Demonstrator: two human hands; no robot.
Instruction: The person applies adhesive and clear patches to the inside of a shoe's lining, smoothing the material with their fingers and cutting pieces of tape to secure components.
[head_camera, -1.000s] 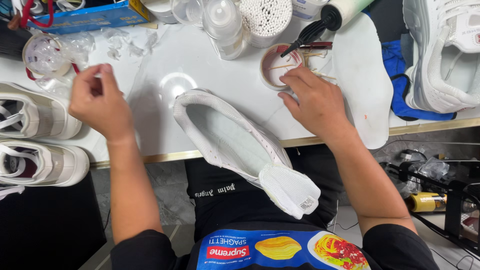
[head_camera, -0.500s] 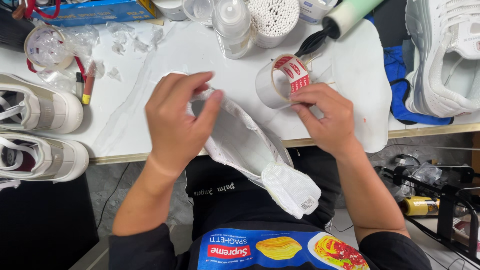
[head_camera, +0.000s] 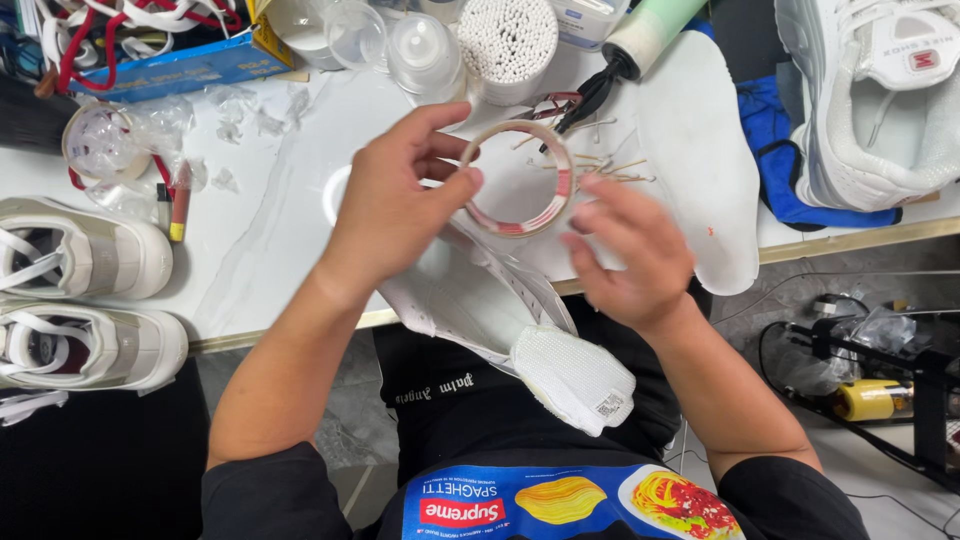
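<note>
My left hand (head_camera: 395, 205) holds a roll of clear tape (head_camera: 520, 180) with a red-and-white core, thumb and fingers pinching its left rim above the table. My right hand (head_camera: 630, 250) hovers just right of the roll, fingers spread, its fingertips near the roll's edge; I cannot tell whether they touch it. Below both hands a white sneaker (head_camera: 510, 320) lies sole-side toward me, half on the white table (head_camera: 270, 250) and half over my lap.
Two white-and-beige sneakers (head_camera: 80, 300) sit at the left edge. A white insole (head_camera: 700, 150), a tub of cotton swabs (head_camera: 507, 40), plastic cups (head_camera: 350, 30), a blue box (head_camera: 170, 60) and another white sneaker (head_camera: 880, 100) on a blue cloth crowd the table. Cables and a yellow tool (head_camera: 870, 400) lie on the floor at right.
The tape roll went from the table under my right hand up into my left hand. My left hand left the sneaker; my right hand let go and opened.
</note>
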